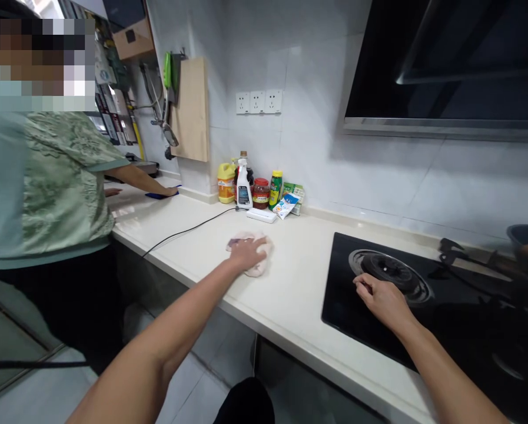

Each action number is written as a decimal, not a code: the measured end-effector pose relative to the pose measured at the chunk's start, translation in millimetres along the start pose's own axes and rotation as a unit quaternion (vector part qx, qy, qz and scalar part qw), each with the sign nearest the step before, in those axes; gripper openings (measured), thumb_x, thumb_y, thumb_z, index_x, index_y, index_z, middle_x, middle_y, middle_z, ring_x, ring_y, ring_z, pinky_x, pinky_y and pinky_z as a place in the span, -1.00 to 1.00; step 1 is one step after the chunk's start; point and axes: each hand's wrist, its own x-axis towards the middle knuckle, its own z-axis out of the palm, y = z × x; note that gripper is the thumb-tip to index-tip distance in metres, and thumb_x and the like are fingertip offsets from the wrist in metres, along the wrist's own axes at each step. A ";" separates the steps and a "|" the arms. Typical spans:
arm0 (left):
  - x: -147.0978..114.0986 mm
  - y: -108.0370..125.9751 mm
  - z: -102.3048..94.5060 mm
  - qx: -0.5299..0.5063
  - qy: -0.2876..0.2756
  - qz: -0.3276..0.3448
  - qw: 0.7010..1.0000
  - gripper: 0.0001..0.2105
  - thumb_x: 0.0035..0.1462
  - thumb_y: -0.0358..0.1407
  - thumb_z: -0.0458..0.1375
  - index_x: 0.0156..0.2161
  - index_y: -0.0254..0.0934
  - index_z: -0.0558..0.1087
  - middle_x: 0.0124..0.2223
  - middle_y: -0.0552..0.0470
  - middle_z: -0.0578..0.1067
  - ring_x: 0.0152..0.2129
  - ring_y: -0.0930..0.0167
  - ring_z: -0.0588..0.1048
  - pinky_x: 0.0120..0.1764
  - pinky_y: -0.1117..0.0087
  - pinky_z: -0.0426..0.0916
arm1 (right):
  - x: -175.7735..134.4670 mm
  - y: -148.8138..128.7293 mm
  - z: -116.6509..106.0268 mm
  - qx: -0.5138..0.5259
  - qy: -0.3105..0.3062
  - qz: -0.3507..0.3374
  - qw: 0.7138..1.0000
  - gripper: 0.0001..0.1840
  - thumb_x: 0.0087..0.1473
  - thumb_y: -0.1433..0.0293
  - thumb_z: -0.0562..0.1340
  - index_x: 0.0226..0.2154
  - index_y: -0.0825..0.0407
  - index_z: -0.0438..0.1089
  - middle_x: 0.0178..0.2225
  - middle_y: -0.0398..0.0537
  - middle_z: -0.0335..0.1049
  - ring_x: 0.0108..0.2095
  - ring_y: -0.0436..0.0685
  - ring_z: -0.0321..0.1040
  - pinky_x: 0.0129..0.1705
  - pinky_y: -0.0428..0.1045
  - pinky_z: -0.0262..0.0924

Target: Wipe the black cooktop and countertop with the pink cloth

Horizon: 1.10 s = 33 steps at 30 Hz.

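My left hand (247, 254) presses down on a pale pinkish cloth (260, 268) on the white countertop (290, 259). Its fingers grip the bunched cloth from above, and part of the cloth is hidden under the palm. Over the black glass hob (341, 294), my right hand (382, 300) is closed with the fingers curled in, and nothing shows in it. It is just in front of the round burner (385, 268); whether it touches the hob I cannot tell.
Against the wall stand a white spray bottle (243, 185), a yellow jug (226, 182), a red-lidded jar (261, 193), a green bottle (275, 188) and packets (286, 205). A black cable (188, 228) crosses the counter. Another person (65, 176) at left has a hand on a blue cloth (160, 194).
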 end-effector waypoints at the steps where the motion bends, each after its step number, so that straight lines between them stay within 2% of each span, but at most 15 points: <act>1: 5.5 -19.1 -3.6 0.006 0.002 -0.023 1.000 -0.42 0.27 -0.02 -0.06 0.38 0.08 0.17 0.39 -0.09 0.28 0.25 -0.01 0.28 0.18 -0.12 0.11 | 0.1 0.2 0.2 -0.001 -0.002 0.001 1.000 -0.67 0.20 0.21 0.07 -0.21 -0.10 0.52 -0.44 -0.14 0.52 -0.42 0.12 0.43 -0.37 -0.03 0.10; 6: 9.9 -111.4 -25.0 0.031 0.008 -0.129 0.991 -0.37 0.25 0.01 -0.09 0.40 0.04 0.14 0.40 -0.15 0.27 0.23 -0.10 0.29 0.13 -0.16 0.16 | 0.0 -0.9 -0.9 -0.008 -0.015 0.008 1.000 -0.67 0.20 0.20 0.07 -0.21 -0.10 0.51 -0.44 -0.13 0.52 -0.42 0.13 0.43 -0.36 -0.02 0.10; 9: -4.7 -149.7 -34.5 0.043 0.015 -0.177 0.983 -0.36 0.23 0.02 -0.08 0.40 0.01 0.17 0.37 -0.18 0.30 0.21 -0.14 0.31 0.11 -0.16 0.20 | -0.3 -2.3 -3.0 -0.011 -0.023 0.008 1.000 -0.67 0.20 0.19 0.07 -0.21 -0.11 0.51 -0.44 -0.13 0.51 -0.42 0.13 0.43 -0.36 -0.02 0.10; 12: -29.8 -169.3 -35.9 0.048 0.028 -0.188 0.981 -0.37 0.23 0.02 -0.09 0.40 0.05 0.16 0.40 -0.09 0.27 0.23 -0.08 0.30 0.14 -0.10 0.18 | -0.5 -3.2 -4.5 -0.018 -0.027 0.012 0.999 -0.68 0.20 0.20 0.08 -0.20 -0.12 0.51 -0.43 -0.14 0.52 -0.41 0.14 0.43 -0.36 -0.03 0.10; 16: -65.4 -172.0 -31.6 0.052 0.049 -0.181 0.981 -0.39 0.26 0.02 -0.12 0.39 0.07 0.17 0.39 -0.04 0.28 0.23 -0.03 0.29 0.17 -0.08 0.13 | 0.0 -3.7 -4.3 -0.017 -0.029 0.004 0.999 -0.69 0.21 0.21 0.08 -0.19 -0.12 0.51 -0.42 -0.14 0.53 -0.40 0.13 0.43 -0.35 -0.03 0.10; 20: -85.0 -153.2 -27.6 0.052 0.074 -0.170 0.981 -0.42 0.26 0.00 -0.10 0.35 0.02 0.26 0.32 -0.08 0.38 0.22 -0.01 0.31 0.17 -0.05 0.11 | 0.9 -7.1 -3.3 -0.014 -0.025 -0.011 1.000 -0.69 0.21 0.23 0.08 -0.19 -0.10 0.51 -0.41 -0.14 0.53 -0.41 0.13 0.43 -0.36 -0.02 0.08; 23: -87.0 -122.0 -22.0 0.047 0.089 -0.148 0.984 -0.44 0.25 -0.02 -0.07 0.32 0.01 0.31 0.27 -0.10 0.43 0.19 -0.01 0.33 0.17 -0.03 0.12 | 1.7 -12.0 -3.0 -0.011 -0.033 -0.030 0.999 -0.69 0.21 0.25 0.07 -0.20 -0.08 0.51 -0.43 -0.13 0.53 -0.41 0.12 0.43 -0.35 -0.02 0.08; 26: -82.8 -74.9 -12.7 0.036 0.090 -0.096 0.991 -0.46 0.25 -0.04 -0.03 0.31 0.04 0.32 0.26 -0.05 0.43 0.19 -0.01 0.32 0.17 -0.02 0.13 | 2.1 -15.8 -3.2 -0.002 -0.038 -0.044 0.998 -0.68 0.22 0.26 0.06 -0.20 -0.07 0.51 -0.39 -0.12 0.55 -0.40 0.11 0.43 -0.35 -0.02 0.09; 29: -79.6 -16.4 -1.8 0.018 0.083 -0.026 0.996 -0.48 0.26 -0.07 0.00 0.30 0.03 0.34 0.23 -0.03 0.46 0.15 0.03 0.35 0.17 0.00 0.15 | 1.8 -16.0 -4.0 0.008 -0.034 -0.041 0.999 -0.67 0.22 0.25 0.06 -0.21 -0.05 0.52 -0.41 -0.11 0.54 -0.41 0.11 0.42 -0.34 -0.02 0.10; 33: -89.2 58.6 9.6 -0.011 0.072 0.078 0.994 -0.52 0.26 -0.10 0.03 0.27 0.07 0.38 0.22 0.00 0.47 0.14 0.08 0.35 0.14 0.03 0.19 | 0.8 -12.3 -5.1 0.003 -0.020 -0.028 0.999 -0.66 0.21 0.23 0.06 -0.22 -0.05 0.52 -0.46 -0.11 0.51 -0.45 0.11 0.39 -0.35 -0.02 0.10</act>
